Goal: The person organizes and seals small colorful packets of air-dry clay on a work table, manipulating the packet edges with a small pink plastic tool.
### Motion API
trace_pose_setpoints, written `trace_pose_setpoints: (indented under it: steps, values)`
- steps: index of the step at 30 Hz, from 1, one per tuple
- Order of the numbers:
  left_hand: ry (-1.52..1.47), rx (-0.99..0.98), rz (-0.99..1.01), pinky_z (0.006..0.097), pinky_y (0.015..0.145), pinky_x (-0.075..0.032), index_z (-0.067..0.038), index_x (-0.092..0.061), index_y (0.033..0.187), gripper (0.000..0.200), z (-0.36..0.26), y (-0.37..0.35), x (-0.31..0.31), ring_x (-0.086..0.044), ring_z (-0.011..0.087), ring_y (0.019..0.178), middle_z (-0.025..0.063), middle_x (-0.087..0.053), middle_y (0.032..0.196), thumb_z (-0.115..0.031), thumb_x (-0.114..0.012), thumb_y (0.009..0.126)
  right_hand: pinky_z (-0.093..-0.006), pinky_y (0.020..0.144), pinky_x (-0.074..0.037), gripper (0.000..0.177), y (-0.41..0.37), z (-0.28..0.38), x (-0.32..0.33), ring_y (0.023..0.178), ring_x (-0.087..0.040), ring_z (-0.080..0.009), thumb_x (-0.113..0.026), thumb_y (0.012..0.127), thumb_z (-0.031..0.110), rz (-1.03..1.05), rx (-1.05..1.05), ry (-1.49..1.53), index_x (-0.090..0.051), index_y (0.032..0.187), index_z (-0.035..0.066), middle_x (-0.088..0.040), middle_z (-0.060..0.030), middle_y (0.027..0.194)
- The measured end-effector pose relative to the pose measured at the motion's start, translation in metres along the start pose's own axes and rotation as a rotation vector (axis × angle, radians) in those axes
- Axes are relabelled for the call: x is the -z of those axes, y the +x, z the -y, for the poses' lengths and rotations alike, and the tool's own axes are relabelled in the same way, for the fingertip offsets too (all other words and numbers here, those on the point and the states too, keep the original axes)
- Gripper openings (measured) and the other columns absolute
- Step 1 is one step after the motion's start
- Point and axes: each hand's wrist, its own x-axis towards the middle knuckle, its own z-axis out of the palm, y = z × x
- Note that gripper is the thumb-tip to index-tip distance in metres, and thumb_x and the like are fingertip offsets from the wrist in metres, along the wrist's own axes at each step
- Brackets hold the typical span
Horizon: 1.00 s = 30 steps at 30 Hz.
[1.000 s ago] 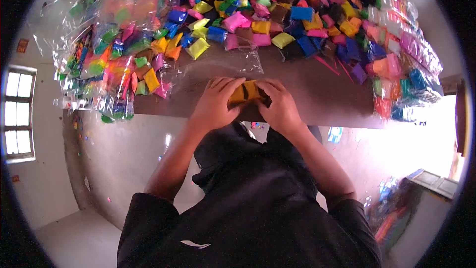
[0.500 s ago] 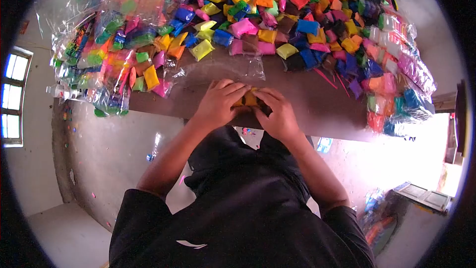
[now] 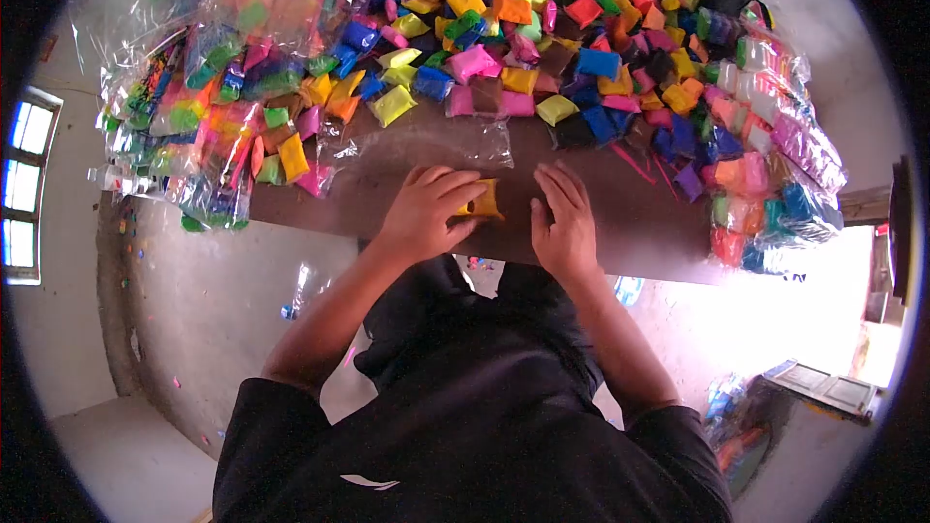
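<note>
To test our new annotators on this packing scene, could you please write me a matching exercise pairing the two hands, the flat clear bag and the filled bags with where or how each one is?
Things:
1. left hand
2. right hand
3. flat clear bag
4. filled bags

Places or states:
A. heaped along the side edges of the table
B. open, palm down on bare tabletop
C. closed on a yellow packet
D. lying between the hands and the pile of loose packets

Pairs: 1-C, 2-B, 3-D, 4-A.
</note>
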Motion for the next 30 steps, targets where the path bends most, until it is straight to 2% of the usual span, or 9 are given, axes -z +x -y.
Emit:
trace_pose_setpoints:
  steps: [2,9,13,16,20,24,26,28,30]
  values:
    - [0.018,-0.012,-0.058,0.0438,0.103,-0.042,-0.011,-0.064,0.122,0.05,-0.001,0.002,0.0,-0.056,0.0259,0.118,0.0039,-0.062,0.129,-0.026,-0.079,0.076,-0.0505,0.116,-0.033,0.053,0.005,0.002,0.003,0.135,-0.047,-0.039,-0.065,0.086,0.012,0.147,0.087,-0.066,-0.054,0.136,-0.001,-0.053,-0.0211,0.143]
    - [0.051,-0.009,-0.142,0.0473,0.105,-0.04,-0.011,-0.064,0.117,0.043,-0.002,-0.001,-0.005,-0.056,0.0264,0.121,0.0044,-0.062,0.129,-0.023,-0.077,0.078,-0.048,0.122,-0.024,0.073,-0.03,0.013,0.04,0.145,-0.034,-0.0403,-0.071,0.087,0.029,0.472,0.223,-0.069,-0.043,0.145,-0.004,-0.041,-0.0226,0.153]
    - [0.085,-0.021,-0.219,0.0491,0.104,-0.04,-0.011,-0.064,0.114,0.038,-0.003,0.0,0.0,-0.056,0.0279,0.12,0.0067,-0.062,0.129,-0.019,-0.075,0.079,-0.0535,0.122,-0.018,0.084,-0.101,-0.039,0.082,0.147,-0.025,-0.0479,-0.066,0.093,0.042,0.21,-0.494,-0.421,-0.03,0.151,-0.008,-0.03,-0.0298,0.157]
    - [0.114,-0.023,-0.312,0.0503,0.102,-0.043,-0.009,-0.064,0.115,0.037,-0.007,-0.009,-0.012,-0.058,0.0321,0.119,0.0112,-0.061,0.13,-0.016,-0.073,0.08,-0.0537,0.122,-0.017,0.084,-0.128,-0.035,0.109,0.148,-0.02,-0.0496,-0.064,0.095,0.039,0.003,-0.731,-0.594,-0.026,0.152,-0.009,-0.023,-0.0307,0.16]
    - [-0.149,-0.134,-0.13,0.0527,0.11,-0.041,0.001,-0.057,0.129,0.05,-0.085,-0.023,-0.043,-0.051,0.042,0.131,0.0223,-0.051,0.141,-0.017,-0.071,0.085,-0.0511,0.121,-0.022,0.064,-0.138,-0.01,0.09,0.15,-0.023,-0.0442,-0.057,0.1,0.021,-0.148,-0.367,-0.322,-0.031,0.152,-0.005,-0.025,-0.0269,0.161]
    - [0.021,0.019,0.097,0.0508,0.12,-0.026,0.004,-0.047,0.141,0.066,-0.12,-0.021,-0.066,-0.036,0.0438,0.143,0.0265,-0.04,0.15,-0.033,-0.067,0.089,-0.0514,0.12,-0.025,0.056,-0.13,0.02,0.082,0.147,-0.03,-0.0425,-0.059,0.099,0.017,-0.193,-0.331,-0.112,-0.04,0.147,-0.005,-0.033,-0.0268,0.157]
    - [-0.24,-0.095,0.037,0.0492,0.121,-0.022,0.003,-0.048,0.139,0.07,-0.137,0.003,-0.093,-0.035,0.0415,0.144,0.0254,-0.042,0.15,-0.04,-0.068,0.088,-0.0511,0.119,-0.026,0.053,-0.115,0.041,0.084,0.146,-0.033,-0.0416,-0.06,0.098,0.015,-0.245,-0.26,-0.017,-0.043,0.144,-0.005,-0.036,-0.0266,0.156]
    - [-0.676,-0.163,0.246,0.0429,0.118,-0.028,0.003,-0.05,0.135,0.071,-0.169,0.032,-0.131,-0.041,0.031,0.14,0.0207,-0.047,0.148,-0.045,-0.071,0.087,-0.0472,0.106,-0.044,0.046,-0.092,0.079,0.091,0.127,-0.057,-0.0394,-0.059,0.096,0.011,-0.33,-0.055,-0.048,-0.05,0.137,-0.006,-0.058,-0.0262,0.136]
    - [-0.939,-0.155,0.419,0.0394,0.108,-0.036,0.0,-0.056,0.128,0.063,-0.206,0.06,-0.15,-0.05,0.0258,0.126,0.0171,-0.055,0.135,-0.046,-0.07,0.088,-0.0426,0.093,-0.048,0.034,-0.079,0.1,0.086,0.108,-0.061,-0.0353,-0.062,0.093,0.009,-0.347,0.042,0.121,-0.056,0.123,-0.005,-0.063,-0.0229,0.119]
